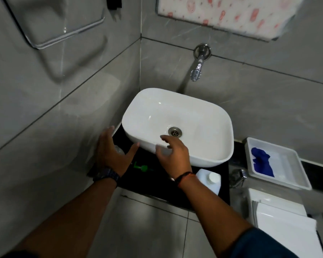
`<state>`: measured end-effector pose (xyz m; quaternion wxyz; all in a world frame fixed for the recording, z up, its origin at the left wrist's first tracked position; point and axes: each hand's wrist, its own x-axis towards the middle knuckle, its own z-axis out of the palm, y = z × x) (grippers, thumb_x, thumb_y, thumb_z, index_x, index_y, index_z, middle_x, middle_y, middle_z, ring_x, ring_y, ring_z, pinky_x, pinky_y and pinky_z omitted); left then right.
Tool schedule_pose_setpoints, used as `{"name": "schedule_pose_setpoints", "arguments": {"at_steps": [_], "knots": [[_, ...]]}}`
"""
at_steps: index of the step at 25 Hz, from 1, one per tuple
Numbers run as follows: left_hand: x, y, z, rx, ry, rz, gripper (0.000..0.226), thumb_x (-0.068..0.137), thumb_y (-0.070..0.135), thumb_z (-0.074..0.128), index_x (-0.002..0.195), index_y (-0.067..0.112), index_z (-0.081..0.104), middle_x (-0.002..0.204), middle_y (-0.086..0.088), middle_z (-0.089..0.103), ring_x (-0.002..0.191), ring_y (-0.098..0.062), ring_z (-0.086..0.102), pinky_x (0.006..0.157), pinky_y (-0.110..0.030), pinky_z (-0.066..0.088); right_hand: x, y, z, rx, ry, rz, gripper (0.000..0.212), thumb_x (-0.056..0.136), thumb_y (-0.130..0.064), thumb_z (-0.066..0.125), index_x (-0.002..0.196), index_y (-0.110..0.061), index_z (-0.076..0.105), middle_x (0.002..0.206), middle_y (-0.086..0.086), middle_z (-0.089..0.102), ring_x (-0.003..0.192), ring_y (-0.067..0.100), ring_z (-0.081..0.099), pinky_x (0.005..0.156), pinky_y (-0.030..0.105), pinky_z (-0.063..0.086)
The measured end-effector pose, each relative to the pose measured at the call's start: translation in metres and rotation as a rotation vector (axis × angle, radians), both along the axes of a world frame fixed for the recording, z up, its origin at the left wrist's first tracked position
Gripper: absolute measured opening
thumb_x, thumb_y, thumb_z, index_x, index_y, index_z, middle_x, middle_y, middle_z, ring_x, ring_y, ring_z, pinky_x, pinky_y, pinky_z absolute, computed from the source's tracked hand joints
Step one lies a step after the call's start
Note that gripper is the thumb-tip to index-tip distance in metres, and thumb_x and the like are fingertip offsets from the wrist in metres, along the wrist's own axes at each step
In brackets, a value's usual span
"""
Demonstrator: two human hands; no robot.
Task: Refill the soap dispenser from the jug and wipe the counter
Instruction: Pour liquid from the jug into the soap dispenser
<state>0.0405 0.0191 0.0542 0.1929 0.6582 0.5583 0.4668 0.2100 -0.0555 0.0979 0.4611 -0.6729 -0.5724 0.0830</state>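
Hands are hovering empty over the black counter: left hand spread above the green pump, right hand loosely open near the white jug.

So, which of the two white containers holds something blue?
The white tray right of the sink; a blue cloth lies in it. The white jug on the black counter is capped.

Left hand: bare, dark watch on wrist w/ wide dark strap, forearm bare. Right hand: bare, thin band at wrist, dark w/ red-orange thread, small pale bit on one side. Dark blue sleeve covers upper right arm, ends approx. at elbow.
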Motion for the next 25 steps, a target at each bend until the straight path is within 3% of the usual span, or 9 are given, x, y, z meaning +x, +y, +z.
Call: {"name": "schedule_pose_setpoints", "arguments": {"at_steps": [4, 7, 11, 14, 16, 19, 21, 25], "knots": [[0.054, -0.027, 0.033, 0.134, 0.023, -0.119, 0.074, 0.069, 0.071, 0.060, 0.118, 0.016, 0.054, 0.119, -0.006, 0.059, 0.111, -0.023, 0.054, 0.093, -0.035, 0.046, 0.064, -0.049, 0.038, 0.198, 0.216, -0.245, 0.020, 0.079, -0.006, 0.068, 0.099, -0.011, 0.067, 0.097, 0.002, 0.067, 0.089, 0.017, 0.063, 0.075, 0.024, 0.052], [0.099, -0.060, 0.035, 0.134, 0.060, -0.305, 0.062, 0.069, 0.065, 0.064, 0.111, 0.019, 0.060, 0.108, 0.000, 0.064, 0.101, -0.018, 0.059, 0.091, -0.028, 0.046, 0.111, -0.097, 0.023, 0.174, 0.401, -0.410, 0.028, 0.078, 0.003, 0.061, 0.100, -0.013, 0.065, 0.097, 0.007, 0.068, 0.086, 0.020, 0.063, 0.075, 0.026, 0.051], [0.141, -0.092, 0.020, -0.041, 0.191, -0.655, 0.062, 0.067, 0.054, 0.074, 0.117, 0.022, 0.059, 0.111, 0.003, 0.063, 0.103, -0.016, 0.056, 0.091, -0.026, 0.043, 0.134, -0.147, -0.032, -0.207, 0.529, -0.207, 0.061, 0.071, 0.012, 0.062, 0.118, -0.023, 0.050, 0.115, 0.010, 0.059, 0.103, 0.020, 0.057, 0.085, 0.024, 0.048], [0.157, -0.104, 0.004, -0.101, 0.255, -0.787, 0.062, 0.074, 0.046, 0.073, 0.128, 0.024, 0.054, 0.127, 0.002, 0.057, 0.119, -0.017, 0.047, 0.099, -0.020, 0.029, 0.134, -0.156, -0.069, -0.438, 0.503, -0.016, 0.091, 0.061, -0.005, 0.083, 0.135, -0.023, 0.034, 0.126, 0.004, 0.052, 0.116, 0.018, 0.053, 0.095, 0.035, 0.049], [0.161, -0.108, -0.002, -0.088, 0.263, -0.829, 0.060, 0.077, 0.045, 0.068, 0.131, 0.025, 0.051, 0.130, 0.001, 0.056, 0.121, -0.017, 0.045, 0.102, -0.024, 0.029, 0.131, -0.152, -0.080, -0.434, 0.472, 0.000, 0.101, 0.052, -0.020, 0.091, 0.135, -0.029, 0.034, 0.127, -0.007, 0.053, 0.114, 0.005, 0.054, 0.091, 0.024, 0.050], [0.167, -0.116, -0.003, -0.082, 0.236, -0.863, 0.051, 0.080, 0.032, 0.066, 0.129, 0.022, 0.054, 0.124, -0.001, 0.060, 0.117, -0.020, 0.049, 0.103, -0.039, 0.037, 0.126, -0.143, -0.088, -0.400, 0.464, -0.021, 0.091, 0.050, -0.027, 0.091, 0.121, -0.052, 0.041, 0.119, -0.021, 0.056, 0.106, -0.011, 0.054, 0.078, 0.009, 0.048], [0.170, -0.121, -0.001, -0.081, 0.208, -0.824, 0.046, 0.079, 0.022, 0.069, 0.124, 0.021, 0.058, 0.118, -0.001, 0.064, 0.113, -0.022, 0.053, 0.100, -0.043, 0.040, 0.125, -0.141, -0.089, -0.387, 0.476, -0.044, 0.081, 0.049, -0.032, 0.088, 0.110, -0.063, 0.044, 0.111, -0.024, 0.058, 0.099, -0.016, 0.055, 0.071, 0.006, 0.047], [0.167, -0.123, 0.005, -0.018, 0.273, -0.678, 0.038, 0.072, 0.030, 0.070, 0.110, 0.026, 0.067, 0.104, 0.003, 0.070, 0.104, -0.024, 0.058, 0.092, -0.046, 0.042, 0.125, -0.138, -0.087, -0.391, 0.489, -0.031, 0.078, 0.052, -0.028, 0.087, 0.104, -0.068, 0.044, 0.107, -0.023, 0.059, 0.094, -0.018, 0.055, 0.066, 0.004, 0.047]]}}
